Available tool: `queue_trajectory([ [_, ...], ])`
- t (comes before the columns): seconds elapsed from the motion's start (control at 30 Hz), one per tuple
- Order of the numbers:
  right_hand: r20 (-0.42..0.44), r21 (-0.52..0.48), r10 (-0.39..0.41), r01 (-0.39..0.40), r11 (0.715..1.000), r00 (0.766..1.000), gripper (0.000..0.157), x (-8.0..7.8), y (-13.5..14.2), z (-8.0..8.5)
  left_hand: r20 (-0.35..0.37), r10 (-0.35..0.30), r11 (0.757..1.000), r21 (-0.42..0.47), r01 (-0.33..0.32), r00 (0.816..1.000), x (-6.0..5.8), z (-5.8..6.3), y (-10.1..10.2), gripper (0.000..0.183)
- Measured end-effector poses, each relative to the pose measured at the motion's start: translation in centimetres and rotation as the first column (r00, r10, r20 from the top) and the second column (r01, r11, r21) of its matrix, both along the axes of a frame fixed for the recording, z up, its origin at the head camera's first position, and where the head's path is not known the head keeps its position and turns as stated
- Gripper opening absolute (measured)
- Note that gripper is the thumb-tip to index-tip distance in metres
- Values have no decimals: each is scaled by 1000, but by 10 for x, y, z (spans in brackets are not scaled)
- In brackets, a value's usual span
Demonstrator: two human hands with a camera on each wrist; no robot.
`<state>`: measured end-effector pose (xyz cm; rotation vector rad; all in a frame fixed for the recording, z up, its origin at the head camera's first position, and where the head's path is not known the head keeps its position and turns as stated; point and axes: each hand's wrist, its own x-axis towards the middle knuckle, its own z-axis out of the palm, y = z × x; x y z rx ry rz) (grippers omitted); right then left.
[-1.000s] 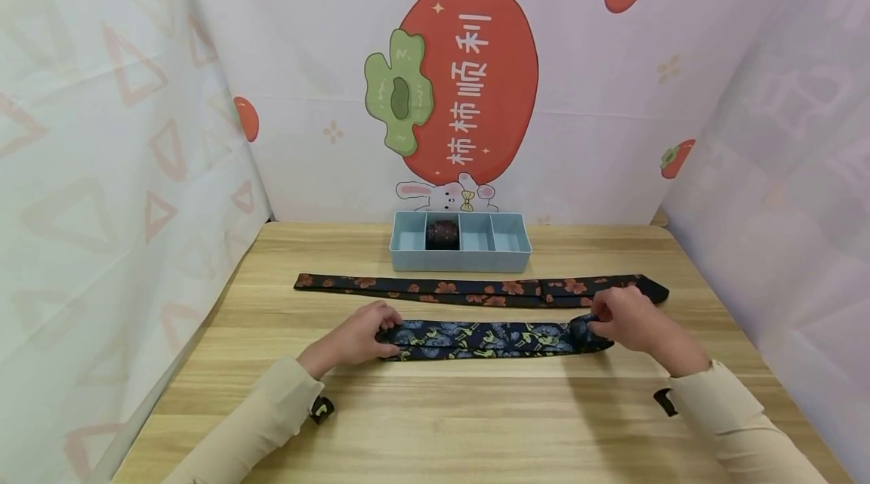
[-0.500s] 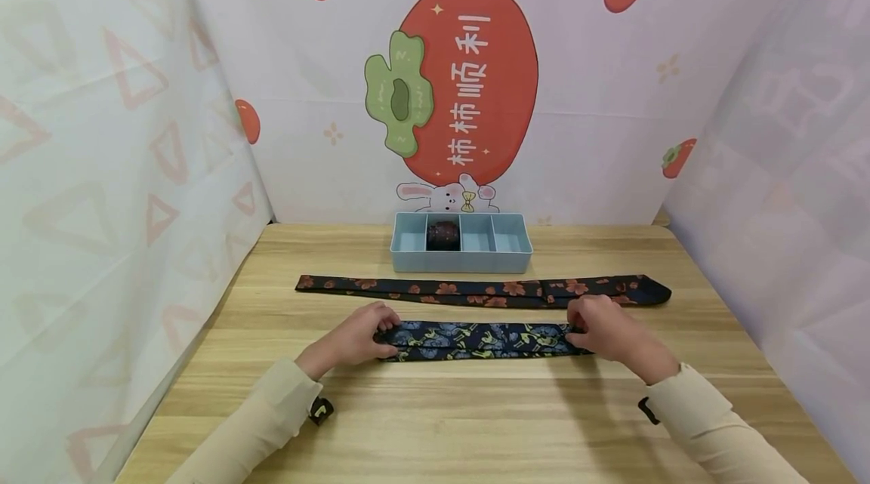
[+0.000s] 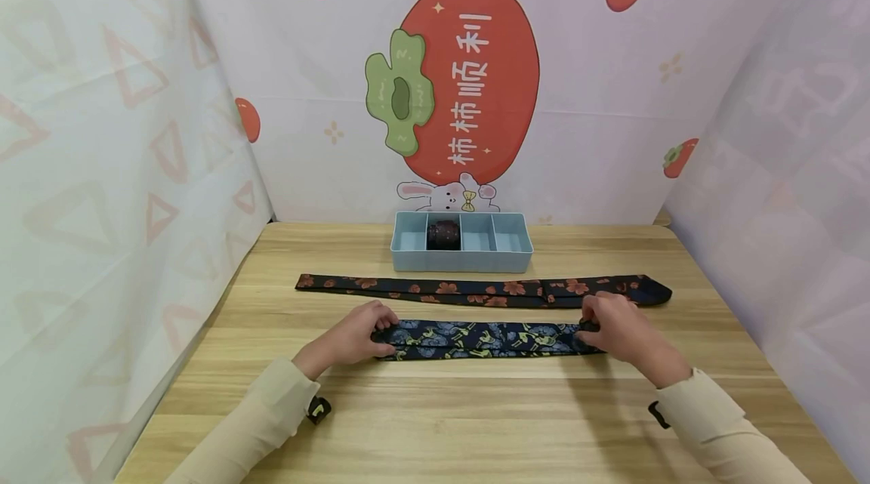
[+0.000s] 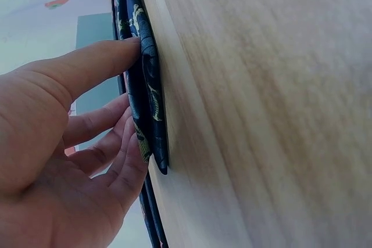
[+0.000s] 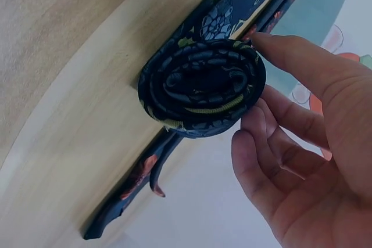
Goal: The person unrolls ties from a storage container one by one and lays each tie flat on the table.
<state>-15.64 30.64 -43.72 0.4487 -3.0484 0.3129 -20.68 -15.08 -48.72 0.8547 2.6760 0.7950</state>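
Note:
A dark navy necktie (image 3: 476, 340) with blue and yellow figures lies across the table in the head view. At its left end, my left hand (image 3: 356, 334) holds the cloth, the thumb on the near edge and the fingers on the far one. My right hand (image 3: 625, 329) holds the coiled right end between thumb and fingers. In the right wrist view that end is a thick oval roll (image 5: 203, 88) of several layers. From the head, the hand partly hides the roll. In the left wrist view, the folded end (image 4: 152, 103) touches my thumb and fingertips.
Behind it lies a second necktie (image 3: 445, 289), dark with orange flowers, stretched out flat. Farther back stands a light blue divided box (image 3: 462, 262); a dark rolled item (image 3: 444, 235) sits in its second compartment from the left. Printed cloth walls enclose the wooden table (image 3: 435, 423).
My right hand went left along the patterned necktie, then shifted slightly back to the right, with the roll at its fingertips. My left hand has stayed nearly still on the left end.

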Motion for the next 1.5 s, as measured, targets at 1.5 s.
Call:
queue_trajectory([
  [1.5, 118, -54, -21, 28, 998, 993, 23, 2, 37, 18, 1, 55, 998, -19, -55, 999, 3, 4, -30, 42],
])
